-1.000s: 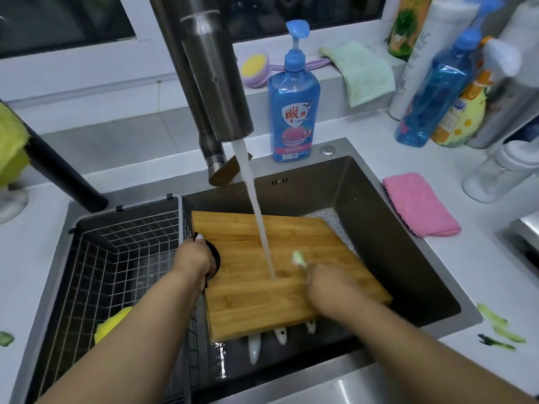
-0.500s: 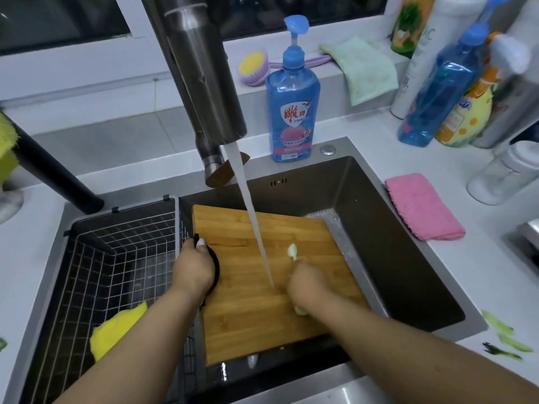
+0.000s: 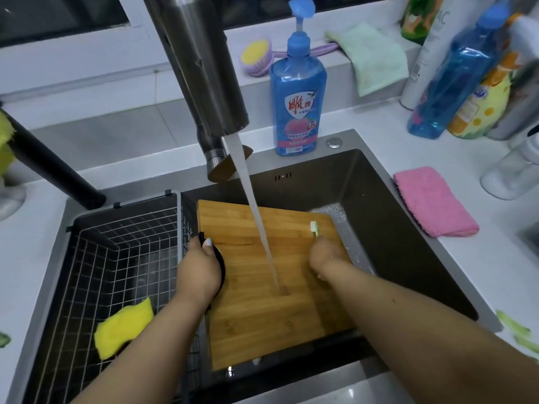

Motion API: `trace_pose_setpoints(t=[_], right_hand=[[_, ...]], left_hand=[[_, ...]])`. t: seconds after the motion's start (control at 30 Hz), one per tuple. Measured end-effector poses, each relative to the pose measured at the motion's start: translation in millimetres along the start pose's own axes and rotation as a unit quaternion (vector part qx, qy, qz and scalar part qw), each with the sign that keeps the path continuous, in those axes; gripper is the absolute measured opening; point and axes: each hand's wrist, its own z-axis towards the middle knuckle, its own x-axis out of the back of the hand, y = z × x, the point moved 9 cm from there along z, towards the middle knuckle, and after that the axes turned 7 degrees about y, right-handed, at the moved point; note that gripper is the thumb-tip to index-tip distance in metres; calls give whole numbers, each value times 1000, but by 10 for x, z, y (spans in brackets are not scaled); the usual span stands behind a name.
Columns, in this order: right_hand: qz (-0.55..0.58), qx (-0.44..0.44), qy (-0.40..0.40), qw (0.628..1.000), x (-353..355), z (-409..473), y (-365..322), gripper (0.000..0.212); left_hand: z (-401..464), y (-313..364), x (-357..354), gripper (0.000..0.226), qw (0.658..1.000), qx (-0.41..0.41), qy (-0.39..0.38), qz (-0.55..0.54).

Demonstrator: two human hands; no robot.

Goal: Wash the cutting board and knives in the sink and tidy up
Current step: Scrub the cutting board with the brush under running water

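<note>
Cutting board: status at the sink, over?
Left hand grips cutting board by its black handle. Right hand scrubs with a green-white brush. Tap water hits board. Nothing blocking.

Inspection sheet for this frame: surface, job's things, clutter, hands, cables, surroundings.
Surface: white counter around dark sink.
Job's things: cutting board in the sink under running water; knives not clearly seen.
Clutter: yellow sponge in wire basket; pink cloth; blue soap bottle; green scraps.
Hands: left hand grips board's black handle; right hand holds a small brush.
Cables: nothing seen.
Surroundings: faucet, window sill.
</note>
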Motion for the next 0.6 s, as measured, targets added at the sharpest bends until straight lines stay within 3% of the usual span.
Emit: trace_pose_setpoints(t=[0.13, 0.27, 0.37, 0.43, 0.6], right_hand=[[24, 94, -56, 994, -220, -530, -434, 33], [31, 217, -51, 974, -303, -890, -986, 46], [124, 213, -57, 967, -260, -696, -1121, 47], [192, 153, -56, 968, -195, -437, -961, 39], [63, 85, -9, 994, -88, 50, -358, 50]], left_hand=[[-6, 0, -10, 42, 1000, -5, -3, 6], [8, 23, -6, 45, 1000, -5, -7, 5], [17, 29, -2, 44, 1000, -5, -6, -2], [10, 28, -2, 44, 1000, -5, -9, -8], [1, 26, 11, 42, 1000, -4, -3, -6]])
